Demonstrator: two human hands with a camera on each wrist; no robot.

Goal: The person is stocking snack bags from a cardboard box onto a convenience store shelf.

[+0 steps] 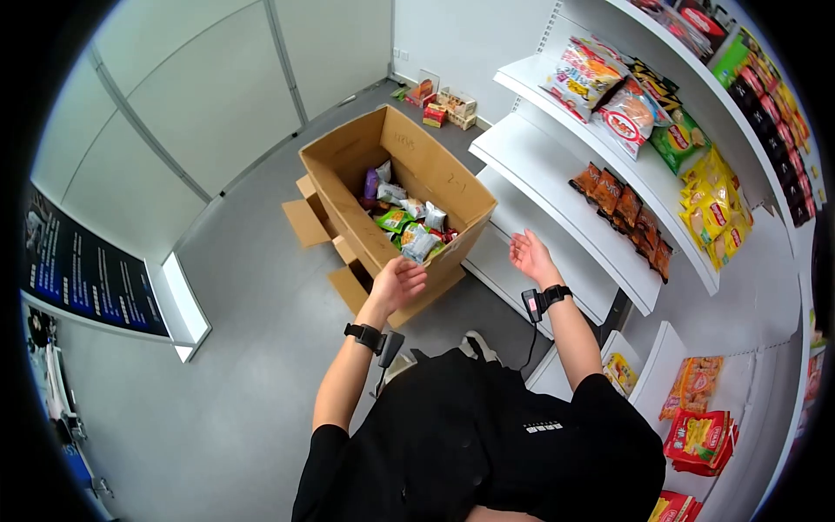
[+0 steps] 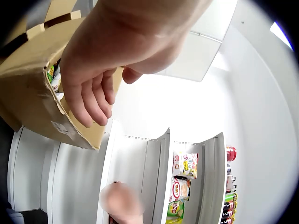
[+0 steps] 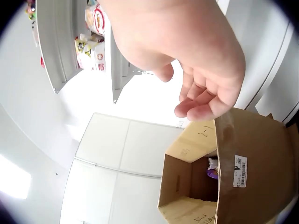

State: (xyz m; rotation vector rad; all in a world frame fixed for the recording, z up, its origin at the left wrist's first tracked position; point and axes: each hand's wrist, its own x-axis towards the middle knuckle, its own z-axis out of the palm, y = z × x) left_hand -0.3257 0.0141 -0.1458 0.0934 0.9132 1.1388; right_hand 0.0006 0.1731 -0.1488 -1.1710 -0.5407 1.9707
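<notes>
My left hand (image 1: 400,280) hovers at the near left edge of a big cardboard box (image 1: 348,209), its fingers loosely bent around nothing. To the right of the box, in front of the shelves, my right hand (image 1: 531,256) is raised with relaxed fingers and an empty palm. Inside the box lie several snack bags, among them a green bag (image 1: 396,220), a silver bag (image 1: 419,243) and a purple bag (image 1: 371,184). Both wrist views show the fingers bare; in the right one a white label (image 3: 240,171) sits on the box's outer wall.
White shelves (image 1: 557,209) run along the right, with small brown packets (image 1: 616,202), yellow chip bags (image 1: 715,209) and red packs (image 1: 698,435). Small boxes (image 1: 450,108) stand on the floor by the back wall. Open cardboard flaps (image 1: 306,224) stick out left of the box.
</notes>
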